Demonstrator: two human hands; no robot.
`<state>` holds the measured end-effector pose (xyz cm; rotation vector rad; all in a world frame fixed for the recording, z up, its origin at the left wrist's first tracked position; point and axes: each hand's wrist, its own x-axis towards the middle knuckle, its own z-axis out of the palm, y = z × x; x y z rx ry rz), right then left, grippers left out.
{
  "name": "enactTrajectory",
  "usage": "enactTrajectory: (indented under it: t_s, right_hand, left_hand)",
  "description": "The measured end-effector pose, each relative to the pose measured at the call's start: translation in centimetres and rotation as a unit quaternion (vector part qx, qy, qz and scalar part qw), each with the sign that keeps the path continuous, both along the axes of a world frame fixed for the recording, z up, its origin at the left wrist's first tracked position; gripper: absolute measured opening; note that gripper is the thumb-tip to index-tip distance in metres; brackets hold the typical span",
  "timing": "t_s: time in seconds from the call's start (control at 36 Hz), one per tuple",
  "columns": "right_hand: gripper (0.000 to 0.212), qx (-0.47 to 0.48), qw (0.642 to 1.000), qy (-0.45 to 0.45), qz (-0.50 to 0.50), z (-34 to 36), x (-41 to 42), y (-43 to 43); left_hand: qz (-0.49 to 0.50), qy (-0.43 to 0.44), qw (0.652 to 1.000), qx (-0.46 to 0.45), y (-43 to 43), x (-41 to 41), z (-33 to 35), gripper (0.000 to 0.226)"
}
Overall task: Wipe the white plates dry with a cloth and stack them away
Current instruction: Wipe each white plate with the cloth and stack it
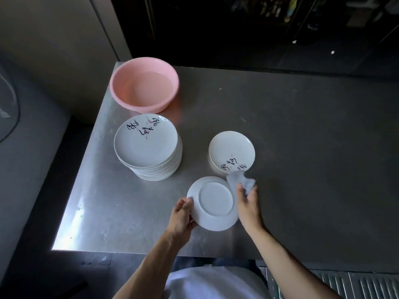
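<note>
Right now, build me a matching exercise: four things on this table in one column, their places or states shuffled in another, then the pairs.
1 pink basin
2 tall plate stack
3 held plate
4 cloth

a bunched in the right hand
b far left corner of the table
c underside up, rim gripped by the left hand
d printed face up, unheld

Pairs: 1-b, 2-d, 3-c, 4-a

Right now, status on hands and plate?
Left hand grips plate rim, underside up. Right hand holds cloth at plate edge. Nothing blocks smaller stack.
</note>
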<state>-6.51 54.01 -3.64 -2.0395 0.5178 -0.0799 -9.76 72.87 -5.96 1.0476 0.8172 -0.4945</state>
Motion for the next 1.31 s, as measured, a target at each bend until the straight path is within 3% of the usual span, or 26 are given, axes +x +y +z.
enactTrajectory:
  t_s: [0.08,0.17,0.28,0.39,0.5,0.61,0.75,0.81,0.86,0.97,1.03,1.06,1.11,1.17,1.19,1.28,1.31]
  right_hand:
    - [0.016,-0.123,0.983,0.034,0.133,-0.3,-0.3,2.0]
    - [0.041,-0.260,0.910,0.024,0.323,-0.8,-0.8,4.0]
    - [0.052,-0.214,0.843,-0.010,0.493,-1.4,-2.7,3.3]
    - [0.056,-0.246,0.813,0.001,0.527,-2.5,-3.6,0.1]
    - [0.058,-0.307,0.838,0.057,0.447,-3.2,-2.1,0.3]
    - [0.056,-0.297,0.876,0.091,0.369,-2.5,-0.2,3.0]
    - [0.059,-0.202,0.815,0.007,0.543,-1.5,-1.9,1.7]
    - [0.055,-0.212,0.815,0.007,0.540,-1.7,-2.4,0.3]
    - [0.053,-0.229,0.851,0.022,0.471,-2.3,-2.3,-0.4]
    - [0.050,-0.195,0.938,0.153,0.241,-1.6,0.5,2.1]
    - [0.050,-0.186,0.955,0.096,0.211,-0.7,1.4,3.3]
    - [0.051,-0.204,0.940,0.036,0.273,-0.4,1.4,3.8]
    - [0.049,-0.238,0.857,-0.070,0.452,-0.5,0.5,4.3]
    - [0.046,-0.238,0.812,-0.109,0.522,-0.8,0.6,3.6]
    - [0.043,-0.249,0.819,-0.120,0.503,-1.2,0.9,3.2]
    - [0.042,-0.207,0.942,-0.020,0.264,-1.4,2.2,2.4]
    - [0.043,-0.187,0.962,0.013,0.198,-1.3,2.6,2.3]
  left_hand:
    - [-0.007,-0.003,1.000,-0.004,-0.6,-0.1,0.2,0.016]
    - [-0.012,-0.012,1.000,-0.007,-1.3,0.2,0.5,0.016]
    - [-0.004,-0.039,0.999,-0.004,-0.8,0.7,0.6,0.024]
    - [0.004,-0.013,1.000,0.005,-0.4,0.5,0.4,0.016]
    - [-0.005,-0.007,1.000,0.000,-1.1,0.5,-0.1,0.017]
    - [-0.013,-0.027,1.000,-0.006,-1.4,1.0,0.0,0.019]
    - [-0.010,-0.045,0.999,0.004,-0.4,1.4,0.1,0.024]
    - [-0.009,-0.051,0.999,0.010,-0.1,1.2,0.1,0.027]
    - [-0.025,-0.074,0.997,0.007,0.1,1.0,0.4,0.030]
    - [-0.071,-0.089,0.993,-0.018,0.0,1.0,0.8,0.030]
    - [-0.085,-0.093,0.992,-0.029,-0.1,1.0,1.0,0.031]
    - [-0.094,-0.101,0.990,-0.033,-0.2,1.0,1.1,0.032]
    - [-0.108,-0.115,0.987,-0.029,-0.3,0.9,1.2,0.036]
    - [-0.114,-0.122,0.986,-0.021,-0.2,0.8,1.1,0.037]
    - [-0.115,-0.123,0.985,-0.023,-0.2,0.7,1.1,0.036]
    - [-0.115,-0.114,0.987,-0.019,-0.1,0.7,1.1,0.035]
    - [-0.118,-0.111,0.987,-0.018,-0.1,0.7,1.2,0.036]
